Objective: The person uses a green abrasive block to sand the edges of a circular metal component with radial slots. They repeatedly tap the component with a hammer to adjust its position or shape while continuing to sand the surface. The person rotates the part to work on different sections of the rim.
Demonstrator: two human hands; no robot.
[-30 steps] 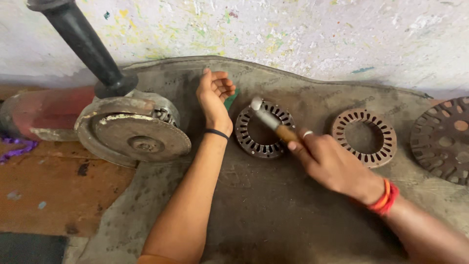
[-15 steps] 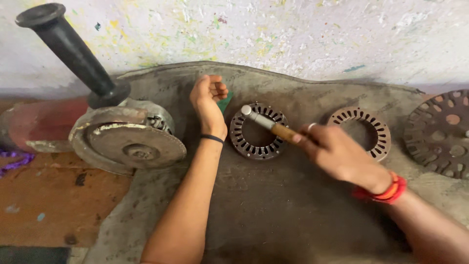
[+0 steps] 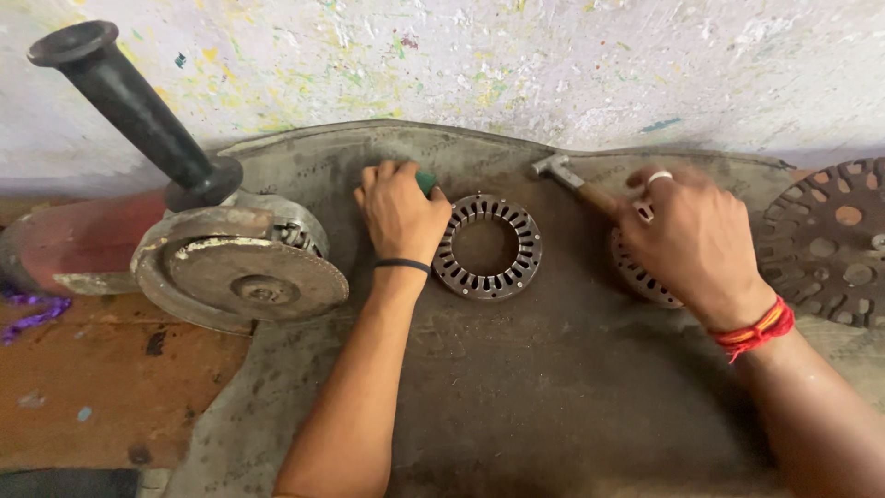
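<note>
A paint-flecked wall (image 3: 553,65) closes the scene behind both hands; below it a worn grey mat (image 3: 516,387) lies over a wooden table (image 3: 83,397), and everything near the hands rests on that mat. Well to the left of the left hand (image 3: 398,214) lies an angle grinder (image 3: 198,263) on its side, its disc face up and its black side handle slanting toward the wall; far to the right of the right hand (image 3: 696,242), a large perforated metal disc (image 3: 834,242) is cut off by the frame edge.

Just right of the left hand, touching or nearly touching its fingers, sits a slotted metal ring (image 3: 487,246), flat on the mat and whole as far as can be seen; a second slotted ring (image 3: 641,272) lies mostly hidden beneath the right hand.

The left grip is clenched over a small green object (image 3: 426,181), of which only a corner shows, so its kind cannot be told; the right grip is closed around the wooden handle of a small hammer (image 3: 570,178), its metal head raised toward the wall, above and to the right of the ring.

Judging from this, the ring is placed and steadied; the hammer is lifted clear of it, and nothing on the ring looks altered.
</note>
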